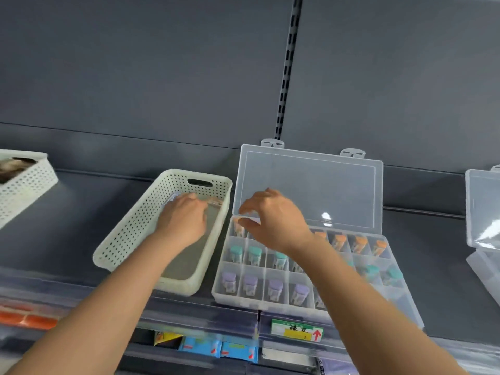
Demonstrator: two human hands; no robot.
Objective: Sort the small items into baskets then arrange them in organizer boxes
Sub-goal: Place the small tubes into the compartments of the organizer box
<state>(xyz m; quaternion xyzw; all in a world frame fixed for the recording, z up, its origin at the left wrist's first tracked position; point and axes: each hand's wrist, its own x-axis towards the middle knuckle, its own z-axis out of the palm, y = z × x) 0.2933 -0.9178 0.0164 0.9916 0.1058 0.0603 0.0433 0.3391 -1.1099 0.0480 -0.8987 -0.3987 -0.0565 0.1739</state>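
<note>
1. Nearest, below the shelf's front edge, lie blue packets (201,347), a green and yellow price label (296,330) with a red arrow, and blurred orange packs (27,319) at the left.
2. On the dark shelf (67,212) sits the clear organizer box (216,292), its compartments in three rows: purple-capped vials (275,287) in the near row, teal-capped vials (254,254) in the middle row, and orange-capped vials (359,243) in the far row.
3. Just left of it, almost touching, stands a cream perforated basket (135,226), set at an angle.
4. The left hand (184,217) reaches into the basket's far half, palm down, fingers bent toward the floor beside a small brownish item (215,203). Blur hides whether they grip anything.
5. The right hand (273,215) hangs over the organizer's far-left compartment, where one orange-capped vial (239,229) sits. Its fingers (249,207) are curved with the thumb opposed below them and a gap between. I cannot tell whether the thumb touches the vial.
6. Behind the hand the box's clear lid (308,185) stands open, leaning back toward the rear panel.
7. Farther out, a second perforated basket (24,182) is at the far left and a second clear box (481,207), lid raised, at the far right.
8. Behind all rises the dark back panel (135,63) with a slotted upright (286,66).
</note>
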